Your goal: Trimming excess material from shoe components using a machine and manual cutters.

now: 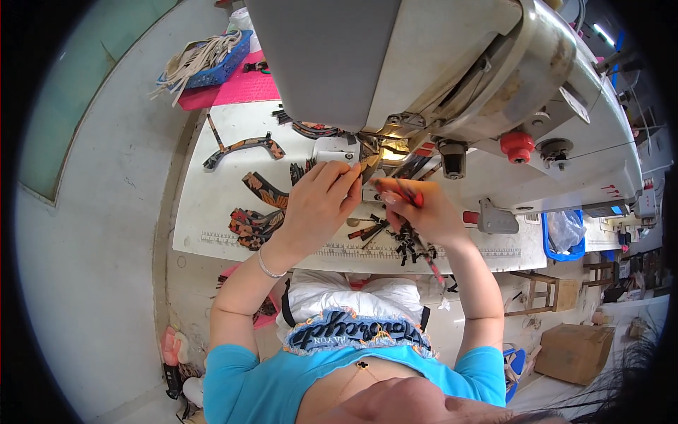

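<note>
My left hand [318, 201] pinches the end of a narrow patterned strap [369, 164] and holds it under the needle area of a large grey sewing machine [438, 78]. My right hand [418, 208] grips the same strap a little nearer to me; the strap [431, 263] trails down past my wrist toward my lap. Both hands rest over the white machine table [212, 198], close together and nearly touching.
Floral patterned strap pieces [258, 212] lie on the table's left part. Small black and red trimmings [406, 244] are scattered by a printed ruler strip [339, 249]. A blue basket of pale straps [208, 60] sits on a pink mat far left. A blue bin [565, 237] hangs at right.
</note>
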`<act>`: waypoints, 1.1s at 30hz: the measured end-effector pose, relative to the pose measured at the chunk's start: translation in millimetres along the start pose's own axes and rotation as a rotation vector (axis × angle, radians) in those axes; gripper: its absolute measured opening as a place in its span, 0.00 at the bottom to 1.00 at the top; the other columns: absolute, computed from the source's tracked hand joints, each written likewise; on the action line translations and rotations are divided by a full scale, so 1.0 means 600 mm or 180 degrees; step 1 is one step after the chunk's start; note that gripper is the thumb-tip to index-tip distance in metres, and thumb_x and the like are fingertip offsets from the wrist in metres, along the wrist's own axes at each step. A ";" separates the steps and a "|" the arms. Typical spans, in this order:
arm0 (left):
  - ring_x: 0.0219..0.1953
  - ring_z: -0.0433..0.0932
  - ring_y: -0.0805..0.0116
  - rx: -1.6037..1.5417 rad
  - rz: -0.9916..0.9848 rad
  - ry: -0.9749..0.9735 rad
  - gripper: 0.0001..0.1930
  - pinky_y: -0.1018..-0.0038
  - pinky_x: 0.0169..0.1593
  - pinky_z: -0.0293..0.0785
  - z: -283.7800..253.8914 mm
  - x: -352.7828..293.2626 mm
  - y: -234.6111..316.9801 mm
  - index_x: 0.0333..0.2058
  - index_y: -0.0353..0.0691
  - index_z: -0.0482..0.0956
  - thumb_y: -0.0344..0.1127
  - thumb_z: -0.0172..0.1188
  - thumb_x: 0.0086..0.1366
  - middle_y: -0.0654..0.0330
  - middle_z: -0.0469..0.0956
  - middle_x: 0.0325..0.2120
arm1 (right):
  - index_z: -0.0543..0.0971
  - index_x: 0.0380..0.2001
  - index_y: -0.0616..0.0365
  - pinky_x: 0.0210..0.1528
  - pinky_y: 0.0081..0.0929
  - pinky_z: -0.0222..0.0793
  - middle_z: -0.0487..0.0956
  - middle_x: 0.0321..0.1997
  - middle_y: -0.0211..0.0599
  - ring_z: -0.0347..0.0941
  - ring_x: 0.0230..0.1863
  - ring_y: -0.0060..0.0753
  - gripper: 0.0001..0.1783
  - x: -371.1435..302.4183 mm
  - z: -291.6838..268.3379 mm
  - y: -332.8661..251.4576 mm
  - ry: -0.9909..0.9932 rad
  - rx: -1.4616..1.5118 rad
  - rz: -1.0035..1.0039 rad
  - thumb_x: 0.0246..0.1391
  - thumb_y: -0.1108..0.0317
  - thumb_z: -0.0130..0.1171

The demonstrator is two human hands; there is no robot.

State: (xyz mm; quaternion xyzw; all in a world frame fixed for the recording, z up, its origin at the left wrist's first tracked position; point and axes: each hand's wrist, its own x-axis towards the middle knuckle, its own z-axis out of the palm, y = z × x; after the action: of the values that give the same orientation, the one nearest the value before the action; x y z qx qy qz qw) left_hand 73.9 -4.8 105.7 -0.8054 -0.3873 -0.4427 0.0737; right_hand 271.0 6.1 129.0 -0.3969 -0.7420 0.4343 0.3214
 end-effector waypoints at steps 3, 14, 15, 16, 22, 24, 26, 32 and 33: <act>0.29 0.72 0.64 0.0168 0.0002 -0.0053 0.13 0.72 0.31 0.72 0.001 0.002 0.005 0.36 0.30 0.76 0.24 0.60 0.50 0.59 0.70 0.27 | 0.77 0.33 0.59 0.18 0.16 0.48 0.67 0.13 0.24 0.58 0.16 0.13 0.14 0.022 0.010 0.003 -0.0519 0.1286 0.0579 0.60 0.59 0.50; 0.31 0.70 0.83 -0.3035 -0.2778 -0.0091 0.09 0.87 0.36 0.67 0.014 -0.011 -0.008 0.37 0.30 0.78 0.30 0.58 0.61 0.67 0.75 0.29 | 0.75 0.28 0.60 0.23 0.17 0.57 0.68 0.13 0.23 0.60 0.18 0.13 0.12 0.028 0.018 0.027 -0.0283 0.0655 0.0828 0.58 0.62 0.52; 0.31 0.70 0.83 -0.3042 -0.2766 -0.0101 0.09 0.87 0.36 0.67 0.010 -0.006 -0.010 0.37 0.30 0.78 0.30 0.58 0.61 0.67 0.75 0.29 | 0.75 0.28 0.60 0.23 0.17 0.57 0.68 0.13 0.23 0.60 0.18 0.13 0.12 0.027 0.017 0.035 -0.0267 0.0653 0.0827 0.58 0.62 0.52; 0.31 0.70 0.83 -0.3171 -0.3055 -0.0324 0.10 0.88 0.36 0.65 0.004 0.005 -0.013 0.37 0.31 0.78 0.33 0.56 0.62 0.68 0.74 0.28 | 0.77 0.30 0.61 0.22 0.17 0.56 0.67 0.13 0.23 0.59 0.18 0.14 0.13 0.025 0.018 0.051 -0.0193 0.0771 0.0540 0.58 0.61 0.52; 0.27 0.65 0.85 -0.3053 -0.3056 -0.1182 0.15 0.88 0.32 0.60 -0.012 0.006 -0.055 0.35 0.33 0.80 0.42 0.54 0.64 0.71 0.72 0.23 | 0.77 0.30 0.62 0.24 0.17 0.58 0.69 0.14 0.23 0.60 0.19 0.13 0.14 0.020 0.018 0.014 0.0022 0.0578 0.0513 0.58 0.61 0.52; 0.26 0.63 0.86 -0.3004 -0.3148 -0.1249 0.15 0.87 0.30 0.59 -0.011 0.009 -0.055 0.35 0.33 0.80 0.42 0.55 0.64 0.72 0.72 0.23 | 0.77 0.31 0.62 0.24 0.17 0.57 0.69 0.14 0.24 0.60 0.19 0.13 0.13 0.020 0.018 0.012 0.0051 0.0581 0.0542 0.58 0.62 0.53; 0.24 0.61 0.86 -0.3075 -0.3339 -0.1277 0.15 0.86 0.28 0.56 -0.005 0.013 -0.055 0.33 0.33 0.81 0.42 0.55 0.64 0.72 0.71 0.22 | 0.77 0.31 0.61 0.22 0.17 0.56 0.68 0.14 0.24 0.60 0.18 0.13 0.12 0.019 0.019 0.011 0.0056 0.0519 0.0584 0.57 0.62 0.53; 0.25 0.62 0.85 -0.2912 -0.2881 -0.1517 0.15 0.85 0.29 0.58 -0.011 0.019 -0.054 0.31 0.33 0.81 0.41 0.57 0.63 0.71 0.71 0.22 | 0.77 0.30 0.59 0.21 0.17 0.56 0.68 0.14 0.23 0.60 0.17 0.13 0.11 0.021 0.018 0.009 0.0028 0.0579 0.0669 0.57 0.62 0.53; 0.25 0.62 0.85 -0.2917 -0.2877 -0.1516 0.15 0.85 0.29 0.58 -0.009 0.018 -0.051 0.31 0.33 0.81 0.41 0.57 0.63 0.71 0.71 0.22 | 0.77 0.30 0.59 0.21 0.17 0.56 0.68 0.14 0.23 0.60 0.17 0.13 0.11 0.022 0.018 0.010 0.0031 0.0574 0.0669 0.57 0.62 0.53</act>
State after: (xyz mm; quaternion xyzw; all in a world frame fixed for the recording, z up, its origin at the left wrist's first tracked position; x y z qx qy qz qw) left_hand 52.3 20.0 110.5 -0.5901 -0.4646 -0.3599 -0.5535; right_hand 257.9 15.0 120.8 -0.4439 -0.6528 0.5285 0.3122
